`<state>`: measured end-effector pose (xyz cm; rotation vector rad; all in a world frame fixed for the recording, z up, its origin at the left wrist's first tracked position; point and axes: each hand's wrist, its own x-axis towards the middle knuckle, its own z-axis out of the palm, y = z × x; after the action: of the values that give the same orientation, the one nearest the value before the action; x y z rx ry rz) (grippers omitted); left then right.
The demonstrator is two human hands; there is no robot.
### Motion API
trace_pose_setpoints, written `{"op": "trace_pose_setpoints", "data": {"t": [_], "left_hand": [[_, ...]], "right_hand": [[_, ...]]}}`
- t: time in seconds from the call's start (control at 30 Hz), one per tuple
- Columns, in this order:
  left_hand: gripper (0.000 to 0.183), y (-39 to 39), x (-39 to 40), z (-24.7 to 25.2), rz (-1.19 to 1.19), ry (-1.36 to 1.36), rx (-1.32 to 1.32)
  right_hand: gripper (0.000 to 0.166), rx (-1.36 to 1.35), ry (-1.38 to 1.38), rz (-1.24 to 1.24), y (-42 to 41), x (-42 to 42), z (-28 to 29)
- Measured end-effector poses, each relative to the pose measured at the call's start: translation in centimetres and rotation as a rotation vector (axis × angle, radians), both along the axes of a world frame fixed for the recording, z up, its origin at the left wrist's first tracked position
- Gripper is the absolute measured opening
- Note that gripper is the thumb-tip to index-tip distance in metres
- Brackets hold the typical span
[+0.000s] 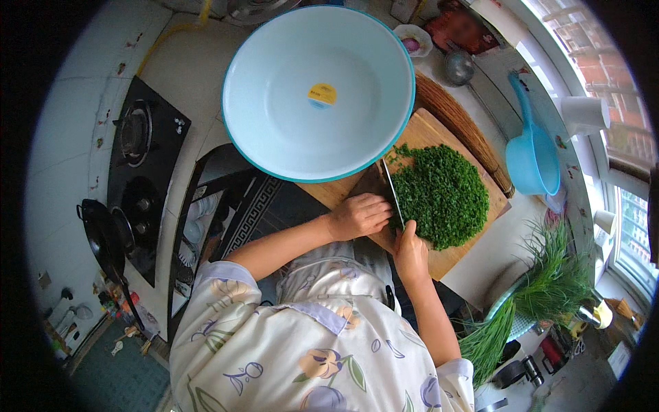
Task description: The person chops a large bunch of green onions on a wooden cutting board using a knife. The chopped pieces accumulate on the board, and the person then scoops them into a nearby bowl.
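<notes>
My right hand (412,250) grips the handle end of a kitchen knife (393,191), whose blade points away from me along the left edge of a green heap. That heap is finely chopped greens (443,195), spread over a wooden cutting board (453,265). Beside the blade, on its left, my left hand (363,215) has its fingers bent and close together. Its fingertips are hidden, so whether they press on the blade or hold something cannot be told. A large white basin (278,113) with a teal rim overlaps the board's far left part.
Right of the board lie a straw brush (458,126), a metal ladle (459,68) and a blue plastic dipper (533,159). Long green chives (545,288) spill over a colander (521,329) at lower right. Left are a gas hob (139,190), a black wok (103,237) and an open dish drawer (198,226).
</notes>
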<state>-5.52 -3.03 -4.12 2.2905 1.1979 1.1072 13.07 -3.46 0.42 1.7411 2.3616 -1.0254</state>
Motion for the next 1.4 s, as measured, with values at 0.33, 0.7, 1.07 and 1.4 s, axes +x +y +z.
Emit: {"op": "trace_pose_setpoints", "data": {"t": [0.33,0.7,1.07,1.4], "left_hand": [[0.028,-0.2,-0.1,-0.8,-0.025,0.027,0.016],[0.021,0.0,-0.4,-0.1,-0.062,0.043,-0.014],[0.02,0.4,-0.1,-0.8,-0.079,0.055,0.017],[0.025,0.0,0.1,-0.4,-0.077,0.06,-0.019]], "right_hand": [[0.018,-0.086,-0.052,-0.012,0.2,0.9,3.4],[0.025,-0.03,-0.09,0.06,-0.1,0.0,0.8],[0.019,-0.081,-0.047,0.008,0.5,0.5,2.9],[0.019,-0.06,-0.099,0.029,-0.6,0.2,1.1]]}}
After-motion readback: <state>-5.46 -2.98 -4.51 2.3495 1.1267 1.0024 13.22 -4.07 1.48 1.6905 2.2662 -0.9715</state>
